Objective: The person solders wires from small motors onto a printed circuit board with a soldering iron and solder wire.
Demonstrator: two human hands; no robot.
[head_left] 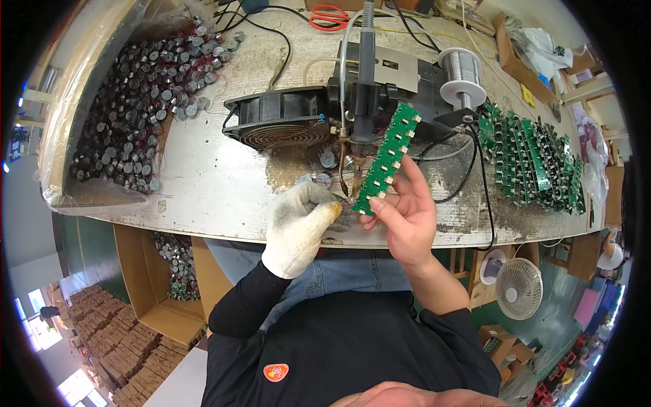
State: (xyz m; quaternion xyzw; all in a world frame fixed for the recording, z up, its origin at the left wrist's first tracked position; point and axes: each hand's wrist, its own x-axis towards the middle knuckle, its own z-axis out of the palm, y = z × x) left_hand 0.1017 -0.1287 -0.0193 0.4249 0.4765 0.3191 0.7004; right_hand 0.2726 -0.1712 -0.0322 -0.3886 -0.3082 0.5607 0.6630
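Observation:
My right hand, bare, holds a long green circuit board tilted upright, thumb on its lower end. White connectors line one edge of the board. My left hand, in a white glove with yellowed fingertips, is closed in a pinch at the board's lower corner. Thin red wires show between its fingertips and the board. Just above the glove lie small round silver parts. The tip of a soldering iron, mounted on a stand, points down close to the board's left edge. A thin metal feed tube ends beside the fingertips.
A plastic-lined box of silver parts with red wires stands at left. Behind my hands are a black fan and a solder spool. Stacked circuit boards lie at right, past black cables. A cardboard box sits below.

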